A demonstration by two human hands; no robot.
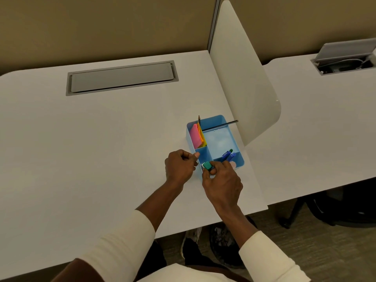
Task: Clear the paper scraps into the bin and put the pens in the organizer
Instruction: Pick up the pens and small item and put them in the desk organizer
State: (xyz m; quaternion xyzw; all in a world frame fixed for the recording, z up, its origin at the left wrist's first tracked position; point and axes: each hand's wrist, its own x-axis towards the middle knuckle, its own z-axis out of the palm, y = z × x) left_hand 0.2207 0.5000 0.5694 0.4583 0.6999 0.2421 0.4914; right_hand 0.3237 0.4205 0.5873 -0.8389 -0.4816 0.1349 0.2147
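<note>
A light blue organizer [218, 137] stands on the white desk [91, 149], near its right edge. Pink and orange sticky notes [197, 134] fill its back left compartment. Blue and green pens [228, 154] lean in the front right compartment, and a black pencil [220, 125] lies across the back rim. My right hand [221, 182] pinches a small green and white object [207, 165] over the organizer's front left compartment. My left hand [180, 166] is curled against the organizer's left wall, thumb on the rim. Under the desk sits a dark bin [223, 239] holding crumpled paper.
A white divider panel [244, 78] rises just right of the organizer. A grey cable hatch [122, 77] is set into the desk at the back. A second desk [325, 123] with an open cable box lies to the right, chair legs beneath it.
</note>
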